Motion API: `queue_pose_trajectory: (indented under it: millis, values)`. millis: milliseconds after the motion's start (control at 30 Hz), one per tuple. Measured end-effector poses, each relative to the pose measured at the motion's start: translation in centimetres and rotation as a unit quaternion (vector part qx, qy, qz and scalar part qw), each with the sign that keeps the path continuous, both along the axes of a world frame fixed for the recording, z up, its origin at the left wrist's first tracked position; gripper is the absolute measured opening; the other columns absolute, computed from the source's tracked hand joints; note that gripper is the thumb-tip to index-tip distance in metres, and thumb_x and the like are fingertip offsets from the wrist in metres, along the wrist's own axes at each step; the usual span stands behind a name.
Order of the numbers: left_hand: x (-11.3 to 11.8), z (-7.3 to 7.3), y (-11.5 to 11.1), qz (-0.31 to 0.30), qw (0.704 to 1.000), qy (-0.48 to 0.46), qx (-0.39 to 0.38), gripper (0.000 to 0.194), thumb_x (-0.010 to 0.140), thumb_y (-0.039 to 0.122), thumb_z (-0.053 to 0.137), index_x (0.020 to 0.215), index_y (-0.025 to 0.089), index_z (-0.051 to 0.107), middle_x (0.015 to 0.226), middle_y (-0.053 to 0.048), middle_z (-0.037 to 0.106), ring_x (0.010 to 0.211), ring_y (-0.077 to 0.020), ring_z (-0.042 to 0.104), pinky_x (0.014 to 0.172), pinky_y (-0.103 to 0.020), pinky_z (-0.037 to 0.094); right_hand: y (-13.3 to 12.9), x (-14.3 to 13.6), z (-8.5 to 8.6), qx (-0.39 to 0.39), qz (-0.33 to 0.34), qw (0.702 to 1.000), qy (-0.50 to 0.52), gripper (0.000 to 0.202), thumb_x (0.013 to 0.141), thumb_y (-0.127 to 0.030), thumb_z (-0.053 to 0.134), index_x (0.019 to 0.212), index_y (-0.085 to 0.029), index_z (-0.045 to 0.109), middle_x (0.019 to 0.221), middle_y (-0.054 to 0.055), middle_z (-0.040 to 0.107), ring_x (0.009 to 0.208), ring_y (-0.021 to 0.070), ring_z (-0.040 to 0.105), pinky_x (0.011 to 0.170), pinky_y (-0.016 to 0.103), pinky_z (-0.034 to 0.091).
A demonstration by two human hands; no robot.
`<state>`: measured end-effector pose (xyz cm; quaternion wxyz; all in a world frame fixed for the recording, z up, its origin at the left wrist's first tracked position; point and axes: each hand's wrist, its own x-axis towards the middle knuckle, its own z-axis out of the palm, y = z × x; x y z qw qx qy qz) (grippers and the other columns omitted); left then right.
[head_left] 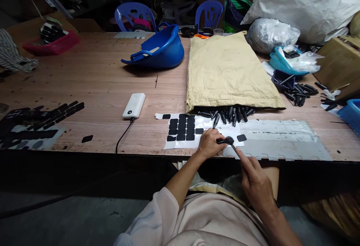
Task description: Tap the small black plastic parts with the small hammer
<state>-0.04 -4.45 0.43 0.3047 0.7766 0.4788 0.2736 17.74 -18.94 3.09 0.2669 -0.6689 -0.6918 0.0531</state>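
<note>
My left hand [209,143] is closed on a small black plastic part [225,141] with a rounded end, held just above the table's front edge. My right hand [255,180] grips a slim metal tool [234,148], index finger stretched along it; the tip meets the part's rounded end. Most of the tool is hidden in the fist. Left of the hands, rows of black rounded-corner stickers [181,126] lie on a white backing sheet [180,144]. A loose black sticker [241,138] sits to the right. Beyond, several similar black parts [233,114] stick out from under a tan sack [230,69].
A white power bank [134,105] with a black cable lies to the left. Farther back stands a tilted blue basin [165,51]. Black strips [62,113] cover the left corner. At right are a black-part pile [300,94], a teal basket [287,64] and a cardboard box [339,62].
</note>
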Motion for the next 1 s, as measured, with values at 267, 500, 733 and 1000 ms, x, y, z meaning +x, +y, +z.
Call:
queue_pose_trajectory:
  millis: [267,500,733,1000]
  values:
    - [0.1,0.1,0.0,-0.004,1.0,-0.003,-0.007,0.012,0.077,0.027,0.093,0.086,0.026,0.085,0.087,-0.003,0.074,0.094,-0.0237,0.065,0.088,-0.037,0.05,0.1,0.7,0.0,0.044,-0.031,0.998,-0.026,0.053,0.104,-0.02,0.045,0.152,-0.035,0.063,0.09,0.002,0.07,0.068,0.0126,0.063,0.057,0.022,0.045]
    - [0.2,0.2,0.0,0.0,1.0,0.0,-0.01,0.013,0.076,0.025,0.093,0.086,0.024,0.085,0.088,-0.003,0.074,0.094,-0.0238,0.066,0.087,-0.037,0.05,0.9,2.3,0.5,0.074,-0.023,0.997,0.024,0.047,0.106,-0.028,0.05,0.151,-0.029,0.063,0.098,0.005,0.073,0.077,0.0156,0.067,0.071,0.027,0.051]
    - [0.0,-0.3,0.2,-0.004,1.0,-0.001,0.013,0.015,0.076,0.024,0.092,0.087,0.024,0.083,0.088,-0.003,0.073,0.091,-0.0232,0.065,0.088,-0.037,0.05,6.8,10.2,0.8,0.045,-0.221,0.966,-0.128,0.039,0.101,-0.036,0.051,0.125,-0.021,0.079,0.098,0.01,0.069,0.089,0.0225,0.057,0.072,0.033,0.038]
    - [-0.8,-0.6,-1.4,-0.052,0.991,-0.029,0.121,0.017,0.082,0.034,0.087,0.094,0.023,0.082,0.097,-0.007,0.074,0.094,-0.0243,0.064,0.088,-0.039,0.049,10.2,12.3,-2.8,0.028,-0.301,0.942,-0.143,0.036,0.101,-0.036,0.052,0.121,-0.023,0.079,0.11,0.013,0.065,0.09,0.0225,0.044,0.075,0.036,0.02]
